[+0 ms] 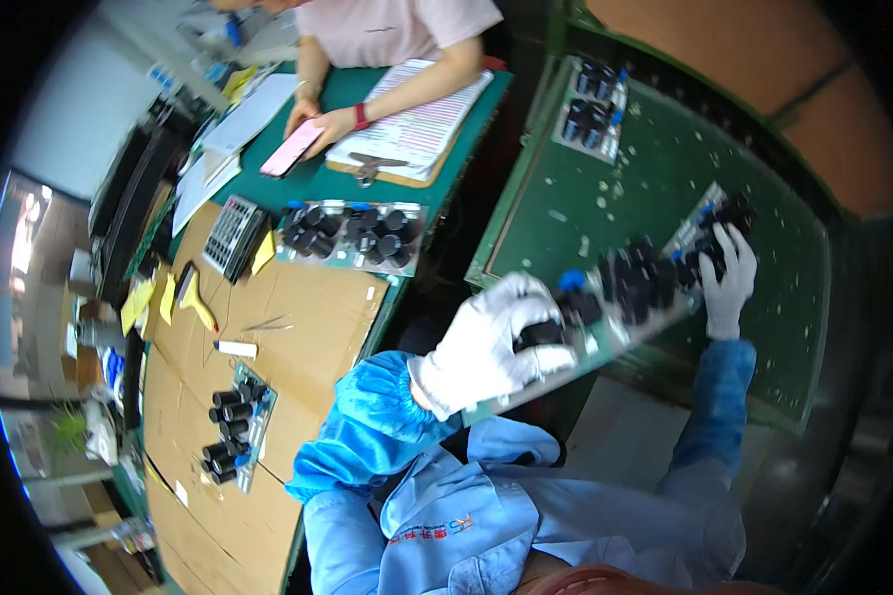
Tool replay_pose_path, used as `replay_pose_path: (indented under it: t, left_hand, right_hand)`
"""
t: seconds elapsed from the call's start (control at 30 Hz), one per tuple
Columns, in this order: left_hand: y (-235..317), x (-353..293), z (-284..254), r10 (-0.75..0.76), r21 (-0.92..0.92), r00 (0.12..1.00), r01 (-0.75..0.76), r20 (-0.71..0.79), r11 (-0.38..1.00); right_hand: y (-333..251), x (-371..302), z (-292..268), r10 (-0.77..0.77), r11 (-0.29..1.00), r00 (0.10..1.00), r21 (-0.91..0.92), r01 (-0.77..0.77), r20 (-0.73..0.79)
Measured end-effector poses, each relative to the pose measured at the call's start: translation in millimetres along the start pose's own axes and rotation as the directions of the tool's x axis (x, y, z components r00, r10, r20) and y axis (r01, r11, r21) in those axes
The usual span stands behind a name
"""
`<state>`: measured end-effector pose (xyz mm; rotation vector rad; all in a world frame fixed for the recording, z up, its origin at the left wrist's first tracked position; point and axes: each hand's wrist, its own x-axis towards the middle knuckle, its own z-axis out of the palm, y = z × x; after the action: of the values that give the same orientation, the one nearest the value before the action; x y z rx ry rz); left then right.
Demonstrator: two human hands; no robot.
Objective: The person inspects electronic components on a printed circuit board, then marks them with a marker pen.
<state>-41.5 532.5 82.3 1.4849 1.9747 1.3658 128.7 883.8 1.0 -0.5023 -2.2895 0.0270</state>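
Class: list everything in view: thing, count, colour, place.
Long board: one, black parts, centre
Rightmost board: one, black parts, right
Far board: one, black parts, green bench
Desk board: one or two, black, near clipboard
Small board: one, black parts, cardboard
Calculator: one, grey, left
Tool: one, yellow, cardboard
Clipboard: one, brown, green desk
Phone: one, pink, coworker's hands
Sheets: several, white, desk
Sleeves: two, blue, forearms
Left grip: one, white, on long board
Right grip: one, white, rightmost board
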Motion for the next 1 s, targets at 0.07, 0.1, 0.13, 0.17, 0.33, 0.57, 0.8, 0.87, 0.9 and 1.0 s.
replay_pose_path:
  t: [0.07, 0.1, 0.13, 0.17, 0.33, 0.57, 0.8, 0.87, 0.9, 1.0]
  left_hand:
    - [-8, -20, -1, 0.049, -0.183, 0.997, -0.037, 0.062, 0.982]
    - [-4, -29, -6, -0.034, -0.269, 0.988, 0.075, 0.153, 0.96]
    - [-5, -31, -8, -0.069, -0.381, 0.961, 0.171, 0.267, 0.909]
    - [-6, -38, -13, -0.08, -0.48, 0.922, 0.27, 0.379, 0.835]
    - [-8, -61, -21, -0.051, -0.721, 0.797, 0.569, 0.601, 0.396]
    - [-7, -65, -32, 0.031, -0.797, 0.823, 0.539, 0.567, 0.273]
    - [-97, -54, -52, -0.397, -0.891, 0.912, 0.261, 0.101, 0.372]
    - [-116, -73, -60, -0.361, -0.862, 0.932, 0.171, -0.015, 0.478]
    - [-110, -76, -63, -0.414, -0.792, 0.909, 0.219, -0.046, 0.57]
    - [-131, -92, -53, -0.44, -0.643, 0.896, 0.3, -0.064, 0.704]
  right_hand:
    - [-39, -2, -12, 0.015, 0.944, 0.998, 0.329, 0.006, -0.063]
    - [-56, -6, -14, 0.469, 0.408, 0.807, 0.723, -0.558, 0.358]
    - [-89, -14, -26, 0.269, 0.225, 0.853, 0.832, -0.508, 0.448]
    - [-123, -7, -48, 0.025, 0.024, 0.873, 0.873, -0.487, 0.487]
    - [-162, 5, -82, -0.652, -0.341, 0.589, 0.508, -0.791, 0.478]
    - [-212, 13, -99, -0.593, -0.415, 0.652, 0.514, -0.751, 0.473]
    - [-241, 25, -120, -0.149, -0.204, 0.817, 0.791, -0.577, 0.557]
    - [-249, 35, -122, -0.081, -0.074, 0.834, 0.831, -0.551, 0.546]
    - [-238, 37, -114, 0.031, 0.101, 0.853, 0.848, -0.521, 0.521]
    - [-249, 47, -71, -0.138, 0.74, 0.903, 0.648, -0.18, 0.408]
